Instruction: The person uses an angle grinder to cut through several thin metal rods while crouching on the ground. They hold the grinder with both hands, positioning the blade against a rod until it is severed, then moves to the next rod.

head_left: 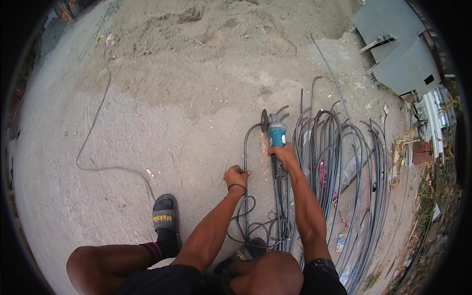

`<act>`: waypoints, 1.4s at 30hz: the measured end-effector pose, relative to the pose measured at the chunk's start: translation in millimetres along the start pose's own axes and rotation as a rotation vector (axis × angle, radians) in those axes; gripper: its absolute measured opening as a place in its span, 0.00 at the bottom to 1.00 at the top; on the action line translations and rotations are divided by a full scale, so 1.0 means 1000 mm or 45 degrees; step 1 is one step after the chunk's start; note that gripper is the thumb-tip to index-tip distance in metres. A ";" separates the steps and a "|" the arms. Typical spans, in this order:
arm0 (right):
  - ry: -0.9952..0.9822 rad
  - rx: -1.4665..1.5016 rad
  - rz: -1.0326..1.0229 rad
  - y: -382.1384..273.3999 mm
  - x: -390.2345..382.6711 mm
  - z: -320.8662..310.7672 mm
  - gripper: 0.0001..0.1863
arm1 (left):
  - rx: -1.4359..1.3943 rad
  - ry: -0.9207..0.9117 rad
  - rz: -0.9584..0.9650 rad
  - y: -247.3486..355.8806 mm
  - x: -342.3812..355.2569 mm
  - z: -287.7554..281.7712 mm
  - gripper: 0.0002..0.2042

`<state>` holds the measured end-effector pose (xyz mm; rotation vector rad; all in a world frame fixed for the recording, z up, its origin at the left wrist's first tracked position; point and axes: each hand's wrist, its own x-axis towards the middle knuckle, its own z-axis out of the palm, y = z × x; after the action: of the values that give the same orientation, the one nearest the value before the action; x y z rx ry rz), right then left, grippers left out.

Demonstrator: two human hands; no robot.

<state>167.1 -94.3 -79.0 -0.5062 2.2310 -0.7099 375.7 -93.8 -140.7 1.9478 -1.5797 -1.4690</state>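
Observation:
My right hand is wrapped round the body of a teal and black angle grinder. The grinder's dark disc meets the hooked far end of a steel rod, and orange sparks stream from there toward me. Farther down the same rod, my left hand is closed, its thumb against the rod. A dark band circles the left wrist. Below the hands, a black cord loops over the ground near my right foot.
A bundle of long bent steel rods lies right of the grinder. Another cable snakes across the dusty ground at left. A grey metal box stands at far right, with debris below it. My sandalled left foot is at lower left.

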 end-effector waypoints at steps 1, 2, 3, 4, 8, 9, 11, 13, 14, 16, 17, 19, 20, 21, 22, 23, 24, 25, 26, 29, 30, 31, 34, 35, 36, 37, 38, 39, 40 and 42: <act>-0.001 0.003 -0.005 -0.004 -0.003 0.001 0.22 | 0.022 0.017 0.028 0.001 0.000 -0.001 0.15; 0.007 0.002 -0.005 -0.007 -0.005 0.002 0.23 | 0.044 0.035 0.055 0.001 -0.001 -0.003 0.15; 0.015 0.001 -0.004 -0.011 -0.008 0.003 0.23 | 0.043 0.041 0.057 0.002 -0.002 -0.004 0.15; 0.018 0.002 -0.009 -0.011 -0.007 0.002 0.23 | 0.045 0.039 0.054 0.003 -0.004 -0.003 0.15; 0.054 0.011 0.004 -0.001 -0.002 0.005 0.23 | 0.085 0.056 0.066 0.006 -0.004 -0.002 0.15; 0.070 0.021 0.005 0.005 -0.003 0.006 0.20 | 0.083 0.055 0.066 0.004 -0.004 -0.003 0.15; 0.047 0.080 -0.004 0.008 -0.015 0.004 0.20 | 0.097 0.050 0.055 0.004 -0.004 -0.007 0.16; 0.035 0.144 -0.005 0.012 -0.020 -0.004 0.19 | 0.104 0.060 0.094 0.005 -0.007 -0.005 0.16; 0.020 0.207 -0.068 0.015 -0.021 -0.013 0.18 | 0.114 0.070 0.131 0.005 -0.010 -0.003 0.16; 0.028 0.278 -0.121 0.019 -0.030 -0.032 0.17 | 0.123 0.058 0.130 0.009 -0.015 -0.004 0.16; -0.019 0.422 -0.102 0.007 -0.045 -0.042 0.17 | 0.136 0.073 0.121 0.009 -0.015 -0.009 0.17; -0.035 0.597 -0.082 -0.010 -0.074 -0.065 0.14 | 0.196 0.137 0.180 0.007 -0.019 -0.012 0.17; -0.011 0.622 -0.076 -0.011 -0.085 -0.078 0.14 | 0.241 0.199 0.227 0.007 -0.023 -0.010 0.17; 0.039 0.622 -0.083 -0.010 -0.095 -0.090 0.15 | 0.259 0.184 0.254 0.007 -0.027 -0.008 0.17; 0.090 0.625 -0.087 -0.008 -0.105 -0.102 0.15 | 0.236 0.227 0.339 0.008 -0.032 -0.007 0.17; 0.061 0.714 -0.103 -0.003 -0.114 -0.112 0.16 | 0.214 0.259 0.424 0.007 -0.038 -0.004 0.17; 0.091 0.745 -0.086 0.003 -0.121 -0.121 0.16 | 0.190 0.290 0.507 0.006 -0.042 -0.002 0.17; 0.065 0.757 -0.107 0.007 -0.126 -0.122 0.17 | 0.226 0.282 0.539 0.001 -0.038 -0.005 0.17; 0.047 0.757 -0.129 0.013 -0.132 -0.126 0.17 | 0.288 0.340 0.601 -0.003 -0.035 -0.003 0.18; 0.124 0.682 -0.120 0.043 -0.137 -0.125 0.18 | 0.393 0.285 0.593 -0.001 -0.022 -0.008 0.17; 0.134 0.702 -0.113 0.049 -0.140 -0.125 0.18 | 0.419 0.182 0.498 0.004 -0.017 -0.010 0.15; 0.131 0.718 -0.117 0.053 -0.145 -0.123 0.18 | 0.436 0.172 0.507 0.007 -0.017 -0.011 0.15; 0.099 0.766 -0.129 0.073 -0.144 -0.111 0.18 | 0.149 -0.040 0.180 0.013 -0.016 -0.014 0.11; 0.104 0.763 -0.130 0.076 -0.143 -0.106 0.18 | 0.115 -0.033 0.159 0.014 -0.017 -0.015 0.11; 0.108 0.758 -0.132 0.078 -0.140 -0.102 0.17 | 0.127 -0.027 0.158 0.015 -0.017 -0.015 0.11; 0.102 0.763 -0.129 0.079 -0.137 -0.100 0.17 | 0.132 -0.028 0.144 0.015 -0.017 -0.014 0.11; 0.068 0.753 -0.109 0.079 -0.134 -0.097 0.18 | 0.135 -0.028 0.129 0.015 -0.016 -0.013 0.11; 0.033 0.743 -0.090 0.080 -0.131 -0.094 0.18 | 0.139 -0.022 0.124 0.015 -0.016 -0.013 0.11; 0.027 0.741 -0.090 0.081 -0.125 -0.091 0.18 | 0.108 -0.035 0.093 0.014 -0.015 -0.012 0.11; 0.039 0.725 -0.094 0.082 -0.113 -0.085 0.18 | 0.073 -0.043 0.058 0.013 -0.013 -0.008 0.11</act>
<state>167.4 58.4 -21.2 -0.2903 1.9204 -1.3379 375.6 -90.5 -121.0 1.9144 -1.6872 -1.4616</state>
